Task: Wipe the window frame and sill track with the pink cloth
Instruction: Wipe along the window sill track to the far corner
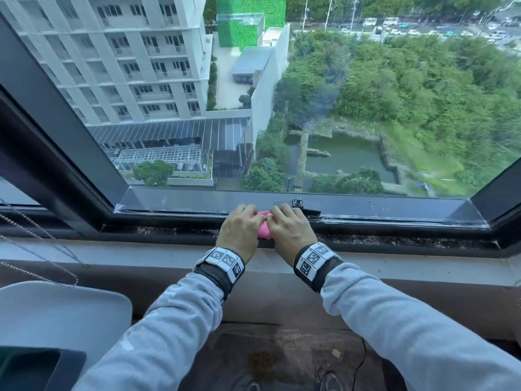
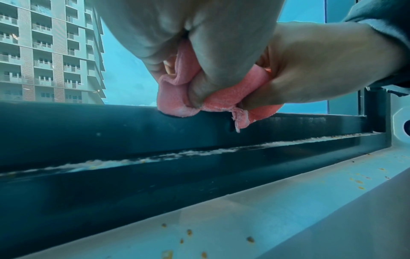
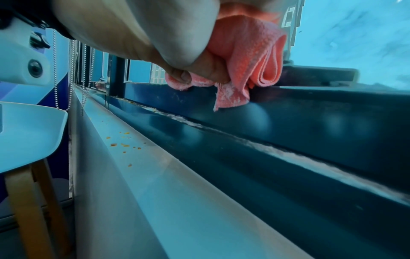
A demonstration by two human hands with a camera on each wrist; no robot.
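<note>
Both hands grip the bunched pink cloth [image 1: 264, 230] between them on the dark window frame [image 1: 366, 210]. My left hand [image 1: 239, 228] and right hand [image 1: 290, 227] sit side by side, fingers curled over the cloth. In the left wrist view the cloth [image 2: 224, 99] is pinched by both thumbs and its lower edge touches the frame's top rail [image 2: 111, 119]. In the right wrist view the cloth [image 3: 248, 57] hangs folded from my fist against the rail. Below runs the sill track [image 2: 177, 155], lined with pale dust and grit.
A window latch [image 1: 298, 204] sits on the frame just right of my hands. Crumbs lie on the white sill ledge [image 3: 142, 157]. Bead chains [image 1: 33, 235] hang at the left. A white chair [image 1: 56, 314] stands at lower left.
</note>
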